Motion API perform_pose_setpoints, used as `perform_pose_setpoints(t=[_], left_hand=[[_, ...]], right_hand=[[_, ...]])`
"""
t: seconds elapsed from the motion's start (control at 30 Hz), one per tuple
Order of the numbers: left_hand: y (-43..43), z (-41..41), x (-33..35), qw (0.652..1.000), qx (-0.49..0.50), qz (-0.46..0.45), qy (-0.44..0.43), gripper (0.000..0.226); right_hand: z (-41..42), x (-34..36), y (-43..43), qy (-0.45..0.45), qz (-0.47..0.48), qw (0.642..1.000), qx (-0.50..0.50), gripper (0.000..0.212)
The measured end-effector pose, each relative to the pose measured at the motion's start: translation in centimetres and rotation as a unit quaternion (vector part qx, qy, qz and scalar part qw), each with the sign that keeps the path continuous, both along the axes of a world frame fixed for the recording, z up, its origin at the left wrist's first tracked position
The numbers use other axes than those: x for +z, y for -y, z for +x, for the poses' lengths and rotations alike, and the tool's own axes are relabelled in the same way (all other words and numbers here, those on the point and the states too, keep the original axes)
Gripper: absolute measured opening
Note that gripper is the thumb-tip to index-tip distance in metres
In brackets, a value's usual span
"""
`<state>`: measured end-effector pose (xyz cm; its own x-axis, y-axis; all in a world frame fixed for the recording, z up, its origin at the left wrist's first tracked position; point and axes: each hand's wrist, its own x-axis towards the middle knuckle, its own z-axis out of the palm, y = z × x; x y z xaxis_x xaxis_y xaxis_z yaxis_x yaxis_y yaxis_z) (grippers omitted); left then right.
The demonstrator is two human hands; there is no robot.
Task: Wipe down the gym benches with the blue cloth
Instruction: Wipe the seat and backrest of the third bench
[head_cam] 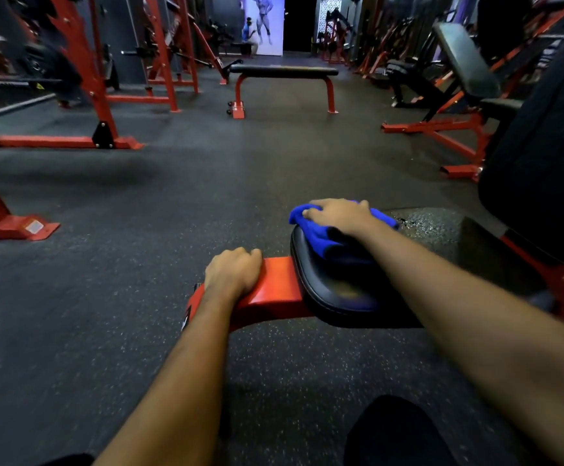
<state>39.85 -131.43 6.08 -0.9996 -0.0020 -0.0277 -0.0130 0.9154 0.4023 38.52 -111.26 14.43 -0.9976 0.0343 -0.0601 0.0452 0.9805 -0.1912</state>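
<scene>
Gym floor (206,196) around, we pressed right hand (337,216) fingers (314,211) flat on blue cloth (311,232) over padded surface (334,287), left hand (233,274) gripping red frame (279,280); firm overlapping strokes seemed best.

I see two forearms (186,358), bare from elbow to wrist, and an uncovered left hand (233,274) and right hand (337,216). Black trousers (398,432) show along the bottom edge.

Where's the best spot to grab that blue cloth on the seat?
Pinch the bunched folds at the left of the blue cloth, coming from above and the left: they stand proud of the seat pad, while the right hand covers the rest.
</scene>
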Motion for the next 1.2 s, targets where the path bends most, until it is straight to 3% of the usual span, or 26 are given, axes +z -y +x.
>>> perform_pose_setpoints(t=[0.13,0.23,0.4,0.63,0.7,0.8,0.9,1.07,1.2], left_hand=[[0.1,0.2,0.0,1.0,-0.004,0.002,-0.002,0.05],[0.1,0.1,0.0,1.0,-0.003,0.003,-0.002,0.05],[0.1,0.1,-0.1,1.0,-0.004,0.009,-0.002,0.051],[0.2,0.1,-0.1,1.0,-0.012,-0.001,-0.003,0.052],[0.2,0.1,-0.2,1.0,-0.012,0.0,-0.003,0.052],[0.1,0.1,-0.2,1.0,-0.016,-0.001,-0.006,0.051],[0.1,-0.1,-0.5,1.0,-0.018,-0.005,-0.006,0.052],[0.3,-0.1,-0.3,0.999,-0.034,-0.023,-0.006,0.05],[0.2,0.2,0.1,0.999,-0.031,-0.014,-0.007,0.051]], right_hand=[[3.9,-1.2,-0.2,-0.057,0.002,0.99,0.13,0.04],[5.0,-1.0,-3.1,-0.039,-0.026,0.981,0.187,0.046],[0.6,-0.1,-0.8,-0.026,-0.018,0.999,-0.003,0.035],[5.9,-1.2,-3.3,-0.056,-0.05,0.981,0.18,0.045],[4.5,-0.9,-3.9,-0.045,-0.072,0.987,0.134,0.045],[1.9,-0.1,-1.6,-0.028,-0.022,0.999,-0.002,0.042],[3.5,-0.4,0.8,-0.05,-0.01,0.997,0.053,0.04],[10.3,-1.6,-1.9,-0.088,-0.075,0.977,0.178,0.04],[5.6,-0.6,-0.8,-0.07,-0.058,0.995,0.045,0.043]])
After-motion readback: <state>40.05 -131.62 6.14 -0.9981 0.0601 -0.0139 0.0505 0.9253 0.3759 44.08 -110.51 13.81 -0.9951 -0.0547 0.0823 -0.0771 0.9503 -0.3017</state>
